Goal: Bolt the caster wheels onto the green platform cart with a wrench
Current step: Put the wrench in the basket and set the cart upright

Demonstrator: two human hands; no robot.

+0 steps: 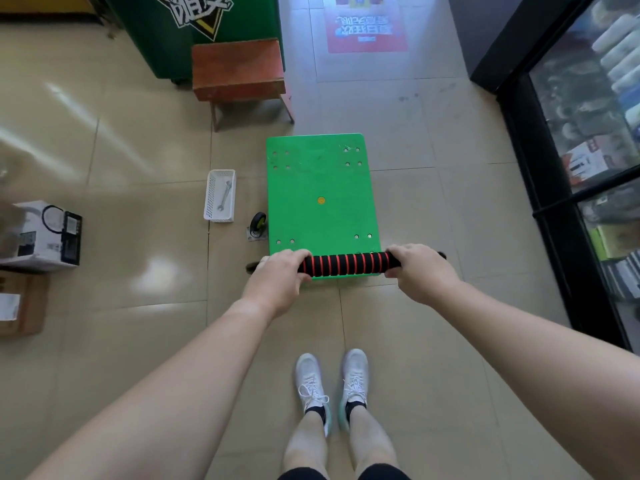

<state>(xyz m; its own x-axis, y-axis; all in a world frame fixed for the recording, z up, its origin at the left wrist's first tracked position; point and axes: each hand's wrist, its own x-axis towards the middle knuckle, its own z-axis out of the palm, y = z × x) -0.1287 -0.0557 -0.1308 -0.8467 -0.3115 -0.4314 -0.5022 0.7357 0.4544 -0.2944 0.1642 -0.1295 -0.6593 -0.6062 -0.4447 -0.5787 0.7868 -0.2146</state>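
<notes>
The green platform cart [320, 188] stands on the tiled floor in front of me, its deck showing groups of bolt holes near the corners. Its handle bar [346, 264] has a black grip with red rings. My left hand [277, 282] grips the bar's left end and my right hand [420, 271] grips its right end. A loose caster wheel [258, 226] lies on the floor by the cart's left edge. A silver wrench [224, 195] lies in a white basket [219, 216] further left.
A red-brown stool [239, 69] and a green cabinet [173, 36] stand beyond the cart. A glass-door display case [585, 150] runs along the right. Boxes [41, 233] sit at the left. My feet in white shoes [330, 382] stand behind the cart.
</notes>
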